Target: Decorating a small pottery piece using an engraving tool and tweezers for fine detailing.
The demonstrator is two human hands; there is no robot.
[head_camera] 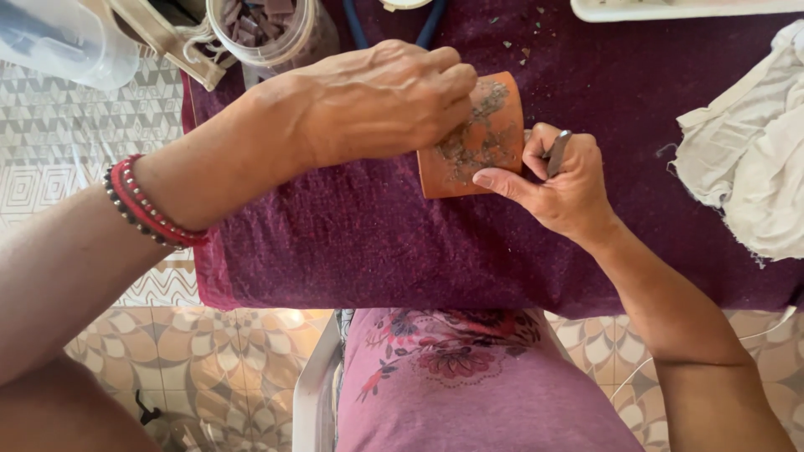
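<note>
Your left hand (377, 100) presses curled fingertips onto the orange clay pot (473, 138) lying on the bench (352, 243). Your right hand (557, 180) steadies the pot's near right edge with its thumb, fingers closed around a small metal tool (558, 152).

A pot (473, 142) lies on its side on the cloth (360, 234) that covers the table, near the middle. The left hand (377, 100) rests on it from ten o'clock; the right hand (561, 176) touches it from four o'clock, with a small tool (558, 152) in its fingers. A jar (272, 29) stands at eleven o'clock, a jug (67, 38) farther out at ten. A rag (749, 151) lies at three o'clock, a tray (678, 8) at one.
</note>
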